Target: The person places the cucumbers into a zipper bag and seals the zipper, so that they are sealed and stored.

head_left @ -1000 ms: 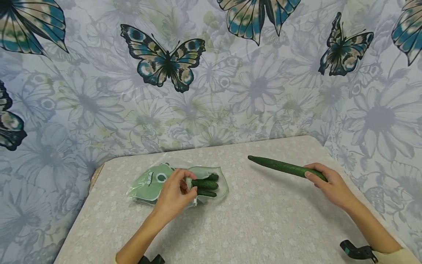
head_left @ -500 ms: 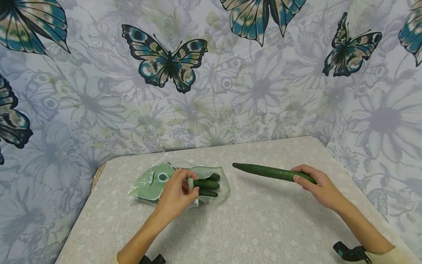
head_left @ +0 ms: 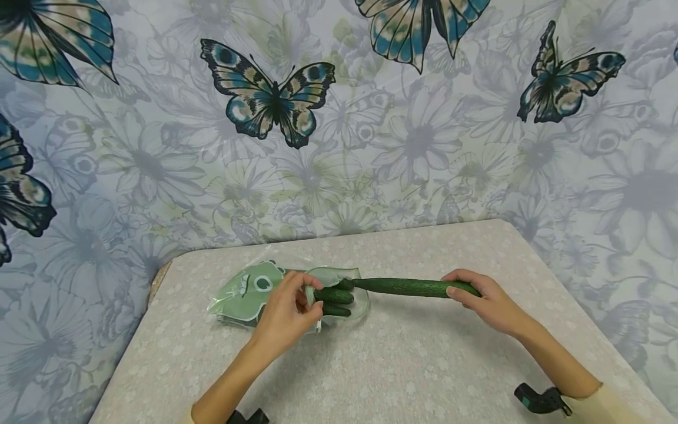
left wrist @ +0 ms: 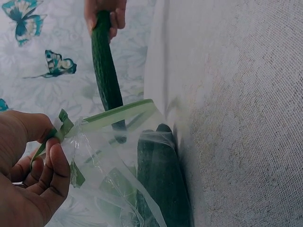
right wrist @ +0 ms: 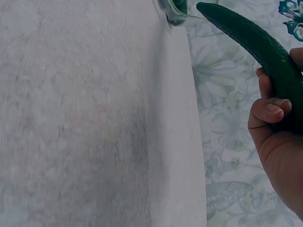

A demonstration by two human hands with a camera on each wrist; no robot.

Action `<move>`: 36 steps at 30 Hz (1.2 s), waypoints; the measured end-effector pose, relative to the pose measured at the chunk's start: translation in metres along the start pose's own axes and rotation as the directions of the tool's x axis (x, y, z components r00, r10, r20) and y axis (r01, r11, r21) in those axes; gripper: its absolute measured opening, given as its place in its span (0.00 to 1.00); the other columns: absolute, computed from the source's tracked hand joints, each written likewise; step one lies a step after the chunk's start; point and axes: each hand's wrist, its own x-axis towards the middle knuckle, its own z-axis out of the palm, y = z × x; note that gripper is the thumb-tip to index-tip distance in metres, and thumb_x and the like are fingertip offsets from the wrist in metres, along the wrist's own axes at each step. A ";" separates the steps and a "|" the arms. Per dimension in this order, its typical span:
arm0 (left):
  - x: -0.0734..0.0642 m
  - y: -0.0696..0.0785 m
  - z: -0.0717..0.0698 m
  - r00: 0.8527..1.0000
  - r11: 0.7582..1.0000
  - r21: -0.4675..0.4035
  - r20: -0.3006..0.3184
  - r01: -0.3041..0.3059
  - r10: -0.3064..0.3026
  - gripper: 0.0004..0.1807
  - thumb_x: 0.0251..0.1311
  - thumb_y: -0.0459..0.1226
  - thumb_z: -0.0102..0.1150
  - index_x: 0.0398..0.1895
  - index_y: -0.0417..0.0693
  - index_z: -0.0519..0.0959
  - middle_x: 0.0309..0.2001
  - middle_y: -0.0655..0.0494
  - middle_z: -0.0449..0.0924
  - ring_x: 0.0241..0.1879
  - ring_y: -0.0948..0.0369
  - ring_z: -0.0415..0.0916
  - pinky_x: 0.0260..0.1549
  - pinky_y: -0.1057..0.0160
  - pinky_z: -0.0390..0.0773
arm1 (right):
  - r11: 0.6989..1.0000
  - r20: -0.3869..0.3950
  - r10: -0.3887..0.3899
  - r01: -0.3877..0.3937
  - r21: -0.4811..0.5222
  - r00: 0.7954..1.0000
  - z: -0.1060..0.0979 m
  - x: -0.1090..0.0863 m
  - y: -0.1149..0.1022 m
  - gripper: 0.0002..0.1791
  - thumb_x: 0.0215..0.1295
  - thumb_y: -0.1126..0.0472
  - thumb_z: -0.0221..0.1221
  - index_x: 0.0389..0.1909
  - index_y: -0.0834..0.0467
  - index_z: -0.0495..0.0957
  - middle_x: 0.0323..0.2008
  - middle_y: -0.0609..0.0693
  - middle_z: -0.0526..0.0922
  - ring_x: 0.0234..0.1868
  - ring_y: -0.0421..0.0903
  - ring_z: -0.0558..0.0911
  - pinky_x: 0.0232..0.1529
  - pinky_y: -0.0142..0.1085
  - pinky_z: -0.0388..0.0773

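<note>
My right hand (head_left: 489,303) grips a long green cucumber (head_left: 408,287) near one end, held level above the table. Its tapered far tip is at the mouth of a clear plastic bag (head_left: 362,303) with a green cartoon face printed on it. In the left wrist view the tip of that cucumber (left wrist: 108,71) passes the bag's green rim (left wrist: 123,109). Several other cucumbers (head_left: 335,296) lie inside the bag. Pinched between thumb and fingers of my left hand (head_left: 286,309) is the bag's green edge, and the mouth stands apart there.
The bag rests on a table (head_left: 424,359) with a pale floral cloth. Behind it hangs a wall covering (head_left: 413,141) with flowers and butterflies. Black wrist devices (head_left: 540,399) sit at both forearms.
My right hand has moved left with the cucumber, bringing its tip from well right of the bag to the bag's mouth. The left hand keeps its hold on the edge.
</note>
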 end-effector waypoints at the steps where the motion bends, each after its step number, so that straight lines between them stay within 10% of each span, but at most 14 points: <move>1: -0.001 0.000 0.000 1.000 1.000 0.000 0.000 -0.001 0.001 0.18 0.62 0.31 0.72 0.49 0.62 0.80 0.42 0.59 0.74 0.27 0.67 0.72 0.30 0.66 0.78 | 1.000 0.002 0.001 -0.001 0.000 1.000 0.003 0.002 0.000 0.10 0.82 0.61 0.57 0.57 0.52 0.83 0.40 0.48 0.83 0.30 0.43 0.75 0.32 0.35 0.77; 16: -0.009 0.002 0.008 1.000 0.999 0.024 0.000 -0.024 0.024 0.16 0.63 0.32 0.71 0.49 0.59 0.81 0.42 0.59 0.74 0.27 0.68 0.71 0.29 0.66 0.77 | 1.000 0.043 -0.009 0.008 0.017 0.999 0.037 0.028 0.006 0.11 0.82 0.57 0.58 0.56 0.53 0.84 0.42 0.61 0.83 0.30 0.39 0.74 0.32 0.34 0.76; 36: -0.010 0.008 0.014 0.996 0.996 0.036 -0.030 -0.078 0.079 0.17 0.61 0.31 0.71 0.49 0.59 0.81 0.41 0.62 0.74 0.27 0.71 0.71 0.30 0.68 0.78 | 0.999 0.061 -0.044 0.045 -0.014 0.997 0.075 0.049 0.001 0.12 0.83 0.53 0.57 0.58 0.50 0.82 0.44 0.53 0.84 0.35 0.40 0.74 0.38 0.34 0.75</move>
